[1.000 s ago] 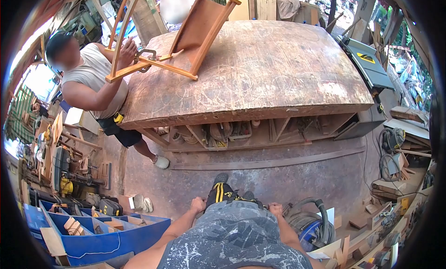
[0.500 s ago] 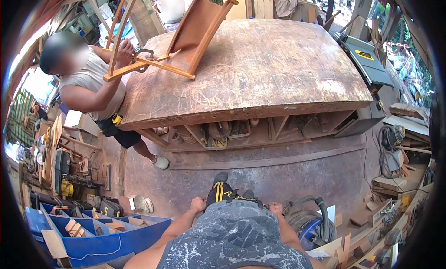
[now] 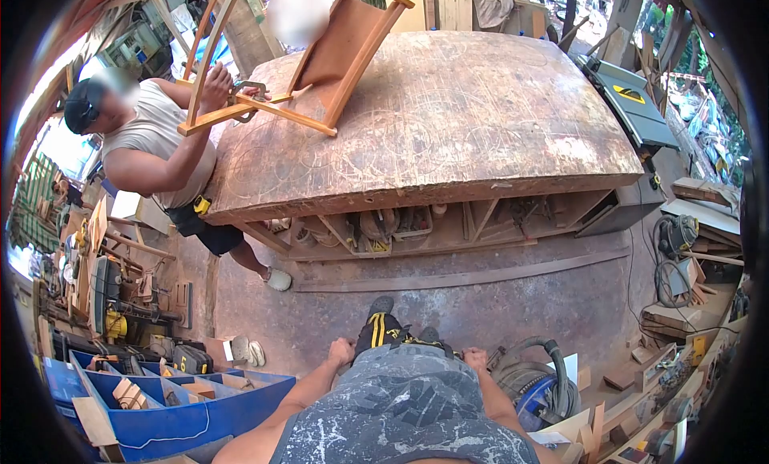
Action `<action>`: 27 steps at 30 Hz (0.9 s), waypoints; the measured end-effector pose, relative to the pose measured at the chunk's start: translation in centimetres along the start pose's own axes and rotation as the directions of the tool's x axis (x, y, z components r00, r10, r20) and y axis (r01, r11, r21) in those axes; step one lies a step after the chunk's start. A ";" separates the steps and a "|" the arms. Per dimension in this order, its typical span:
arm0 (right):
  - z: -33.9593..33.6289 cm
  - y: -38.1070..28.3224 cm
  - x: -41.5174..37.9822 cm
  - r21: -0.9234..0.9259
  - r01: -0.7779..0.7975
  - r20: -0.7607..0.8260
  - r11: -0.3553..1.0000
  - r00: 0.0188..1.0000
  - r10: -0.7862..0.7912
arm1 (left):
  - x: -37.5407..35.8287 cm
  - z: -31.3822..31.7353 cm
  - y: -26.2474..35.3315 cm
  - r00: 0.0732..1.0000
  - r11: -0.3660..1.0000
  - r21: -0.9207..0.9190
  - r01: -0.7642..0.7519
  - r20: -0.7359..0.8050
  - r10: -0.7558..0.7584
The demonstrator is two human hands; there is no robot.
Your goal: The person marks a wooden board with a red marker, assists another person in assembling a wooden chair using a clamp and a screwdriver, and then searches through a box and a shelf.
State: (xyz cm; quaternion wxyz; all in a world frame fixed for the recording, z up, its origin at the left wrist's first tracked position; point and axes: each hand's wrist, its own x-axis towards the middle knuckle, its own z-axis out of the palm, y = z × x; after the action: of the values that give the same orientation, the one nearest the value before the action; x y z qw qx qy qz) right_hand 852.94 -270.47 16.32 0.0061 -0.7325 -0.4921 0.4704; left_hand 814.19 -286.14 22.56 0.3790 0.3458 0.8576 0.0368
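Two bare hands sit low in my head view, one on each side of the patterned shirt (image 3: 384, 408): the left hand (image 3: 342, 352) and the right hand (image 3: 475, 357). Both sets of fingers look loosely curled, but from this far off they are too small and partly turned away, so I cannot tell whether they clasp anything. Between them I see dark trousers (image 3: 382, 329) with yellow stripes. Just beside the right fingers is a vacuum (image 3: 533, 400) with a thick hose (image 3: 558, 372); left of and below the left fingers lies a blue divided box (image 3: 176, 424). Well beyond both hands, up and to the left, I have the wooden chair frame (image 3: 362, 63), tilted over the worktable (image 3: 473, 119). Another person (image 3: 164, 135) stands at the table's left end, one hand raised at the frame, near a metal clamp (image 3: 251, 89). A table saw (image 3: 633, 107) stands far beyond the right fingers.
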 end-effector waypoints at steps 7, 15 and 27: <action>0.0 -0.1 -0.1 -0.034 0.064 -0.007 0.997 0.998 -0.064 | 0.0 0.1 -0.1 1.000 1.000 -0.007 0.005 -0.009 -0.005; 0.4 0.4 0.2 -0.052 0.075 -0.031 0.996 0.997 -0.077 | -0.1 0.3 -0.2 1.000 1.000 -0.026 0.006 -0.017 -0.007; 0.8 1.0 1.0 -0.014 0.041 -0.029 0.999 0.999 -0.041 | 0.1 0.0 0.2 1.000 1.000 -0.009 -0.010 -0.001 0.010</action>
State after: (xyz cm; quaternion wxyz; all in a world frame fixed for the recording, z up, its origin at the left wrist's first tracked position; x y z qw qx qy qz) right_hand 853.16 -270.64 14.78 0.0180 -0.7290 -0.5099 0.4563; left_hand 814.27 -285.92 22.51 0.3801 0.3484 0.8557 0.0428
